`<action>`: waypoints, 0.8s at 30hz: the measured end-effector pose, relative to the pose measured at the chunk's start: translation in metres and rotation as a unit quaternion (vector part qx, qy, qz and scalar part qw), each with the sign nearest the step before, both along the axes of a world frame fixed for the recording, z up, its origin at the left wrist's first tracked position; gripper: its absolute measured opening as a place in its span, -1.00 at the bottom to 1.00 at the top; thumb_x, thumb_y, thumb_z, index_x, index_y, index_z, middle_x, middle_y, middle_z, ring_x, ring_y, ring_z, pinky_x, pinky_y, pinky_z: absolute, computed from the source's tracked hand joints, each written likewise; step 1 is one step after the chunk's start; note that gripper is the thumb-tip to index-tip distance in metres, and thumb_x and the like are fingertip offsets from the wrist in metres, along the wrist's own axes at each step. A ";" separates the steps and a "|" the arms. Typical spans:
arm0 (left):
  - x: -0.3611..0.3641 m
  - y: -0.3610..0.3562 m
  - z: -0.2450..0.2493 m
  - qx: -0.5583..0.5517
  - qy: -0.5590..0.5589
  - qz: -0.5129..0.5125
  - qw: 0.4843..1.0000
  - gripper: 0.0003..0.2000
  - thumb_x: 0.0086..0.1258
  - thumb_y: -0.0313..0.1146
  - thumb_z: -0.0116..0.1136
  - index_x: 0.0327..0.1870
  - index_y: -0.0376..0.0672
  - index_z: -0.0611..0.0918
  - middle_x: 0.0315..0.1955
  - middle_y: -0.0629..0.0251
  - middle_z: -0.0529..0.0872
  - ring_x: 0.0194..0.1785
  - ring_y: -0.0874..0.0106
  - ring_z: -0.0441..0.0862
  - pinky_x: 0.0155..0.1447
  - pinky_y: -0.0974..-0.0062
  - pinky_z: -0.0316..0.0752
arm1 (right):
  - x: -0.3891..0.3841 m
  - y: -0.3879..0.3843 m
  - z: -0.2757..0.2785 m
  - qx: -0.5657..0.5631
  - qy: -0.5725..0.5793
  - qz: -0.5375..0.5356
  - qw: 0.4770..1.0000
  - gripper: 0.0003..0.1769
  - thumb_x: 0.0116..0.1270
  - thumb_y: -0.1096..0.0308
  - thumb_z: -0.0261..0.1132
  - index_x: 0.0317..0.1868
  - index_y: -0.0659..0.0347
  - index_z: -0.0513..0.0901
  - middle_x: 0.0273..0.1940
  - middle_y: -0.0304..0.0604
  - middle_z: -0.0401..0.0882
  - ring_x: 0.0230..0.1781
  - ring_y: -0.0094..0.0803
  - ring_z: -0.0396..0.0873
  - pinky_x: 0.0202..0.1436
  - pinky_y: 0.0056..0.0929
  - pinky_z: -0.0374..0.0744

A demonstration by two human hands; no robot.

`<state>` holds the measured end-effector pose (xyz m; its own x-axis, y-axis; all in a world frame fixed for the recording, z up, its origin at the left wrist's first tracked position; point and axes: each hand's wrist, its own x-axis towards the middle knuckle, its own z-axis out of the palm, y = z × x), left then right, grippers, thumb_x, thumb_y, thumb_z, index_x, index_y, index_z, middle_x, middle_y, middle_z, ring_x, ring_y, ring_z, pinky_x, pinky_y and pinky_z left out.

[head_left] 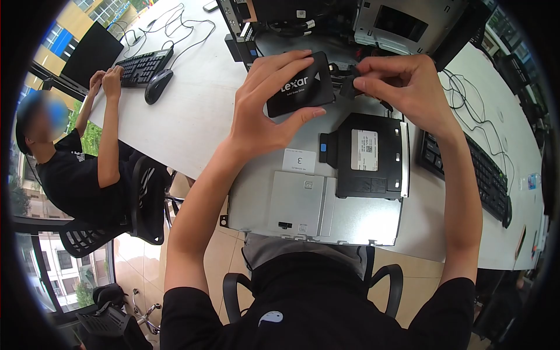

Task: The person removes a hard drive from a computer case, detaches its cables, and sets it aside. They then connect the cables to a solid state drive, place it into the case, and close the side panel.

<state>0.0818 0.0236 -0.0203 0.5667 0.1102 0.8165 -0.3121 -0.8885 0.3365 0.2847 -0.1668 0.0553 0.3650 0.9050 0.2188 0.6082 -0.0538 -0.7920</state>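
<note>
A white tabletop (pixel 198 111) showed between the left forearm and the black mouse (pixel 158 86). An open black-and-silver computer case (pixel 402 26) stood at the far side; a flat silver metal panel (pixel 251 198) reached the near edge. Above the panel, the left hand (pixel 256 111) gripped a black rectangular Lexar solid-state drive (pixel 306 96) by opposite edges. The right hand (pixel 405 87) pinched a small black cable connector (pixel 349 86) just beside it.

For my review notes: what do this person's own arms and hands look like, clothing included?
The left hand and right hand are bare, with no glove, watch or bracelet showing. The short black fabric sleeves look plain; a rounded white print marks the black shirt.
</note>
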 end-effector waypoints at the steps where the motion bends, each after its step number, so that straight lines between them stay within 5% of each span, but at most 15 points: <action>1: 0.000 0.000 0.000 0.001 0.000 -0.001 1.000 -0.28 0.12 -0.48 0.73 0.39 -0.35 0.72 0.39 -0.05 0.76 0.39 0.10 0.71 0.49 0.20 0.59 | -0.001 0.000 0.000 0.011 0.008 -0.001 1.000 -0.68 0.49 0.38 0.54 0.19 0.27 0.89 -0.26 -0.17 0.90 -0.19 -0.55 0.80 0.03 -0.50 0.74; 7: -0.001 -0.001 0.001 0.000 0.005 0.001 1.000 -0.33 0.12 -0.48 0.73 0.34 -0.36 0.75 0.39 -0.06 0.76 0.38 0.10 0.72 0.48 0.19 0.59 | 0.002 0.003 -0.005 0.055 0.012 0.036 0.998 -0.68 0.62 0.49 0.33 0.27 0.21 0.87 -0.24 -0.20 0.85 -0.19 -0.59 0.75 0.10 -0.45 0.76; 13: 0.002 0.000 -0.001 -0.014 -0.010 0.004 1.000 -0.36 0.07 -0.40 0.77 0.28 -0.22 0.82 0.36 0.03 0.78 0.34 0.04 0.70 0.43 0.18 0.58 | 0.005 0.000 -0.007 0.030 -0.050 0.030 0.998 -0.73 0.53 0.43 0.42 0.15 0.24 0.92 -0.25 -0.24 0.79 -0.22 -0.60 0.67 -0.06 -0.46 0.69; 24: 0.002 -0.001 -0.001 -0.014 -0.012 0.005 1.000 -0.39 0.07 -0.39 0.77 0.25 -0.21 0.84 0.37 0.03 0.78 0.34 0.04 0.70 0.42 0.19 0.59 | 0.008 0.001 -0.009 0.120 -0.265 0.082 0.953 -0.70 0.28 0.38 0.65 0.02 0.21 0.94 -0.28 -0.13 0.70 -0.26 -0.22 0.65 -0.16 -0.30 0.61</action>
<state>0.0837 0.0231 -0.0217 0.5459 0.1379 0.8264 -0.3116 -0.8822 0.3530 0.2923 -0.1657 0.0463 0.0039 0.8406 0.5416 0.9107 0.2208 -0.3492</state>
